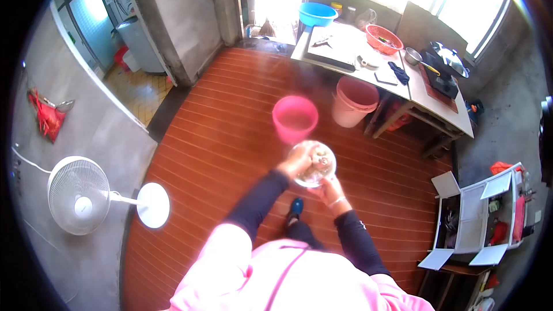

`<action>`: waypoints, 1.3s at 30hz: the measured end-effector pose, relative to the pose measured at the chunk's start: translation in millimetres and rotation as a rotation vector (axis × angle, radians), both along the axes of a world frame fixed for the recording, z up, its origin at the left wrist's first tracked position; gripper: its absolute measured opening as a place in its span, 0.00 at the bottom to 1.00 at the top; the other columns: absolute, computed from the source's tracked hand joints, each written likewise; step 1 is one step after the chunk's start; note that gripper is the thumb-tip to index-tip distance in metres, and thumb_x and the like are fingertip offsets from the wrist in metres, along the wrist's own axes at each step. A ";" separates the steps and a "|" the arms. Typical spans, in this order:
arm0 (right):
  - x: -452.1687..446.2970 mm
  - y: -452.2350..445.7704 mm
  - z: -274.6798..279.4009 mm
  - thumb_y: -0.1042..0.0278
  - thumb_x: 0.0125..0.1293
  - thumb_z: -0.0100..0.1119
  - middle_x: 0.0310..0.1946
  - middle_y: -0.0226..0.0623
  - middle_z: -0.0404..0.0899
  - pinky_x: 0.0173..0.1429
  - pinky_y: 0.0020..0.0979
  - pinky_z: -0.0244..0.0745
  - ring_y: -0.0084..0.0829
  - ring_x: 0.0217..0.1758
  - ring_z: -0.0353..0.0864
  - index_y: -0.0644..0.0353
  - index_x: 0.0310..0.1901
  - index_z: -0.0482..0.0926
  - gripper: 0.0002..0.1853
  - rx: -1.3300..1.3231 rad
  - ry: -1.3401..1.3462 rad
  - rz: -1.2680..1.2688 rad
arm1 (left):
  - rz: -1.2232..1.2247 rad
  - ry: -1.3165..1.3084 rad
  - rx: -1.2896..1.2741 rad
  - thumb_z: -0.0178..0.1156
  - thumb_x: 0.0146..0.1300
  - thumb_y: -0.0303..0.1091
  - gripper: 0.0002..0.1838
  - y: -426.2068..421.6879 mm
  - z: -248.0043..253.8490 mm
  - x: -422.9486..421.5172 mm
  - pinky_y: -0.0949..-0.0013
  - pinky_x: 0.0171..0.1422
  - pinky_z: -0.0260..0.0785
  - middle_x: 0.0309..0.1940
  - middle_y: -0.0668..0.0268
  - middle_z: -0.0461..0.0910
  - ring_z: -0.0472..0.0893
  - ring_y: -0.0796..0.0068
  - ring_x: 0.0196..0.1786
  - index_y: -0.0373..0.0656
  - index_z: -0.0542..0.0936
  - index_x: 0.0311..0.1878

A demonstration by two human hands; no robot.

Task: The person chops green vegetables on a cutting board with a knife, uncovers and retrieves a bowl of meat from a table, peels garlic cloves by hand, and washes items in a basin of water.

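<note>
A pale round bowl [329, 158] is in front of my body, above the floor. Wet-looking pale pieces, too blurred to name, lie inside it. My right hand [332, 191] grips the bowl's near right rim, with a band on the wrist. Across the bowl's left side reaches my left hand [297, 161], its fingers curled down among the contents. What those fingers hold, if anything, is hidden. Just beyond the bowl, a pink bucket [295, 120] stands on the floor.
A larger pink bucket [352, 103] stands by the table [360, 72], which bears a blue basin [317, 14], a red basket [384, 39] and a saucepan [412, 56]. A white fan [80, 196] is at left. A white cabinet [472, 219] has open doors at right.
</note>
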State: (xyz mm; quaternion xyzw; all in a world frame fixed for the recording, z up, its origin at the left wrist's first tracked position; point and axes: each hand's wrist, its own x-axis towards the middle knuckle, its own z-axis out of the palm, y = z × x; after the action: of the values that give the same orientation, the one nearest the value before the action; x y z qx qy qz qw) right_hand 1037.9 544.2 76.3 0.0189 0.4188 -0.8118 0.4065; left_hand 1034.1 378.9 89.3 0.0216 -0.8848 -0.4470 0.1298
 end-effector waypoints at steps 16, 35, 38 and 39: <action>-293.6 -138.2 -8.5 0.81 0.55 0.37 0.48 0.44 0.69 0.37 0.44 0.80 0.40 0.44 0.77 0.53 0.57 0.55 0.26 -0.017 -0.061 0.017 | 0.219 -0.295 0.066 0.60 0.46 0.37 0.14 -140.5 26.1 -273.4 0.61 0.46 0.67 0.36 0.54 0.75 0.74 0.55 0.42 0.40 0.72 0.34; -448.8 -274.3 -9.0 0.81 0.57 0.38 0.45 0.46 0.70 0.33 0.38 0.82 0.42 0.39 0.78 0.57 0.56 0.56 0.23 0.200 -0.072 -0.260 | -0.201 -0.007 -0.474 0.65 0.36 0.44 0.43 -241.9 -25.6 -460.2 0.50 0.55 0.60 0.58 0.55 0.54 0.68 0.48 0.50 0.59 0.58 0.61; -470.4 -271.7 -17.4 0.80 0.57 0.39 0.45 0.46 0.70 0.33 0.38 0.82 0.42 0.39 0.78 0.56 0.56 0.56 0.23 0.184 -0.070 -0.249 | -0.212 -0.036 -0.444 0.65 0.37 0.44 0.43 -243.0 -22.9 -479.4 0.50 0.51 0.64 0.57 0.54 0.55 0.70 0.48 0.48 0.58 0.59 0.61; -477.0 -271.3 -17.2 0.80 0.58 0.39 0.45 0.46 0.70 0.33 0.38 0.82 0.42 0.39 0.78 0.56 0.56 0.56 0.23 0.171 -0.072 -0.240 | -0.223 -0.059 -0.400 0.65 0.37 0.44 0.43 -243.4 -22.8 -485.1 0.51 0.50 0.65 0.56 0.53 0.55 0.70 0.48 0.47 0.57 0.59 0.61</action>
State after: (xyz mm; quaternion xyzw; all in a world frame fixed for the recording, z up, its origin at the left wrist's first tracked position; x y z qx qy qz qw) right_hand 560.9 272.8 59.1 0.1325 0.4664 -0.8146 0.3184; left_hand 549.1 135.6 66.4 -0.0895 -0.9562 -0.2733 0.0555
